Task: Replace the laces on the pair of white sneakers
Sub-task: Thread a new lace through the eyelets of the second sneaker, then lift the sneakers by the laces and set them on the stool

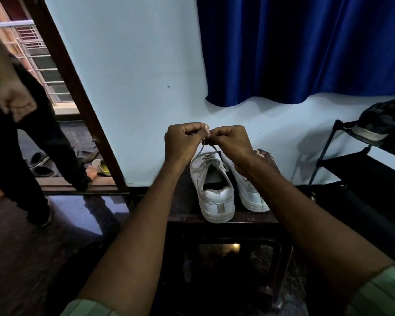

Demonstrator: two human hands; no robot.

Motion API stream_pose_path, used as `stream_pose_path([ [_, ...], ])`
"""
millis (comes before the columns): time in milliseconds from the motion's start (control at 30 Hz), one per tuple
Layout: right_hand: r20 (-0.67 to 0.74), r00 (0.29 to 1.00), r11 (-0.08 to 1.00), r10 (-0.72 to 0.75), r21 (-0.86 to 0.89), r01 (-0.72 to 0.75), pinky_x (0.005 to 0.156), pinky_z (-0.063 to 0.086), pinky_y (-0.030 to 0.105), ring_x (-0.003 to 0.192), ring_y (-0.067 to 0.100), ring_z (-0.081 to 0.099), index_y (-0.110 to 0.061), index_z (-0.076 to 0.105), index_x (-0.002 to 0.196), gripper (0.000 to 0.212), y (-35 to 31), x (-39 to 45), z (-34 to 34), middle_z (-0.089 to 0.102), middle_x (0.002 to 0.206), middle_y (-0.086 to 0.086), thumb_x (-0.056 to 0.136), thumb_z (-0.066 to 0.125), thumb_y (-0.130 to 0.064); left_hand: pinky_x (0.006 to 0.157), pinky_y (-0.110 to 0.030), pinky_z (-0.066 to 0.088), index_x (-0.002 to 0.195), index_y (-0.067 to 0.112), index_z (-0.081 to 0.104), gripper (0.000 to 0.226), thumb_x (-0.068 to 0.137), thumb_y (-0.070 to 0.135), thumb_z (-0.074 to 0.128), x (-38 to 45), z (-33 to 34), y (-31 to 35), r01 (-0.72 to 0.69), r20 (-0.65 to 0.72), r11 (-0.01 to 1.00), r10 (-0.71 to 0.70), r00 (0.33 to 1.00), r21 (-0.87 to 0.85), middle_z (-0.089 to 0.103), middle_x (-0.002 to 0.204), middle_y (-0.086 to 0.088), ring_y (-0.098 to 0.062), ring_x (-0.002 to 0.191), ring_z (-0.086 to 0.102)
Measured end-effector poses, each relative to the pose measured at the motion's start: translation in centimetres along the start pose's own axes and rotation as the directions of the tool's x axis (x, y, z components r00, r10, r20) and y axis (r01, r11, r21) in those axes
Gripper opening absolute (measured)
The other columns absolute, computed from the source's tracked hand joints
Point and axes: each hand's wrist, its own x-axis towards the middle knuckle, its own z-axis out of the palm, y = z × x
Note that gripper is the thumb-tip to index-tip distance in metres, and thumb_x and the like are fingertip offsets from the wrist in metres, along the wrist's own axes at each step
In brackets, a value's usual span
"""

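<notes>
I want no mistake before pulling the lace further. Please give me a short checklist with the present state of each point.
1. Left hand pinches the lace: ok.
2. Right hand pinches it too: ok.
3. Lace runs down to the left sneaker: ok.
4. Both sneakers, with the right sneaker, stand on the dark stool: ok.
5. Lace free of knots: cannot tell.
6. Right sneaker's lace state: cannot tell, arm covers it.

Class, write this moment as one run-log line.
left hand: pinches lace | right hand: pinches lace | left sneaker: being laced
</notes>
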Motion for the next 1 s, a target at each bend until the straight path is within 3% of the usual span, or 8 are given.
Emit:
stream_pose_path([
  [100,-0.006,1.0,0.998,0.012,0.065,-0.011,0.092,0.058,0.041,0.081,0.019,0.072,-0.005,0.082,0.085,0.011,-0.3,-0.2,0.0,0.079,0.083,0.011,0.087,0.071,-0.004,0.089,-0.028,0.06,0.091,0.016,0.085,0.01,0.083,0.014,0.08,0.1,-0.1,-0.1,0.021,0.04,0.998,-0.018,0.999,-0.063,0.081,0.089,0.009,0.0,0.09,0.074],
  [233,-0.028,1.0,0.997,0.009,0.08,-0.006,0.089,0.058,0.034,0.083,0.016,0.072,-0.009,0.083,0.089,0.014,-0.7,-0.3,0.3,0.079,0.083,0.008,0.089,0.069,-0.008,0.066,-0.005,0.047,0.109,0.008,0.082,0.018,0.092,0.012,0.076,0.2,0.0,0.0,0.087,0.088,0.98,-0.072,0.994,-0.179,0.079,0.091,0.008,0.012,0.074,0.067],
  [367,-0.074,0.997,0.996,0.033,0.081,-0.027,0.093,0.06,0.034,0.092,0.014,0.077,-0.012,0.084,0.097,0.016,-1.1,-0.2,0.4,0.081,0.089,0.003,0.088,0.071,-0.009,0.075,-0.013,0.049,0.116,0.014,0.079,0.022,0.098,0.024,0.072,0.0,0.2,-0.7,0.061,0.15,0.991,-0.043,0.988,-0.117,0.079,0.101,0.01,0.008,0.085,0.069],
  [533,-0.127,0.99,0.986,0.068,0.157,-0.048,0.076,0.061,0.028,0.079,0.012,0.074,-0.008,0.083,0.085,0.014,-4.0,-0.8,0.2,0.079,0.084,0.01,0.084,0.071,-0.001,0.08,-0.015,0.054,0.101,0.019,0.08,0.043,0.106,0.051,0.052,-0.8,0.3,0.1,0.08,0.293,0.996,-0.069,0.954,-0.025,0.08,0.093,0.006,-0.002,0.086,0.071],
  [633,-0.153,0.986,0.986,0.07,0.16,-0.045,0.064,0.056,0.024,0.063,0.008,0.067,-0.003,0.081,0.088,0.011,-6.9,-0.1,0.0,0.075,0.072,0.004,0.087,0.07,-0.001,0.077,-0.014,0.053,0.092,0.018,0.078,0.037,0.11,0.036,0.051,0.0,-0.6,2.7,0.025,0.28,0.999,-0.016,0.96,-0.031,0.078,0.089,0.003,-0.004,0.081,0.07],
  [767,-0.165,0.986,0.992,0.03,0.128,-0.009,0.053,0.05,0.021,0.055,0.011,0.065,0.001,0.079,0.087,0.013,-12.2,1.1,-0.2,0.074,0.073,0.012,0.092,0.068,-0.003,0.093,-0.039,0.059,0.097,0.013,0.08,0.031,0.108,0.033,0.057,1.9,-1.8,7.1,-0.037,0.227,0.999,0.04,0.973,-0.017,0.08,0.094,-0.006,-0.023,0.093,0.075],
  [900,-0.187,0.982,0.983,0.014,0.183,0.021,0.051,0.056,0.031,0.057,0.017,0.067,0.002,0.079,0.084,0.016,-18.4,1.3,-0.4,0.076,0.077,0.017,0.093,0.066,-0.001,0.08,-0.027,0.057,0.101,0.013,0.079,0.036,0.109,0.039,0.054,2.7,-2.9,12.8,-0.102,0.186,0.995,0.101,0.977,-0.002,0.08,0.095,-0.002,-0.019,0.094,0.075],
  [1000,-0.203,0.979,0.973,0.015,0.229,0.032,0.061,0.063,0.039,0.066,0.026,0.07,0.0,0.079,0.083,0.014,-22.7,1.0,-1.0,0.078,0.079,0.014,0.09,0.067,0.0,0.08,-0.026,0.056,0.097,0.016,0.078,0.033,0.108,0.036,0.055,2.8,-3.5,16.7,-0.155,0.141,0.987,0.158,0.977,-0.033,0.079,0.092,0.001,-0.017,0.092,0.075],
])
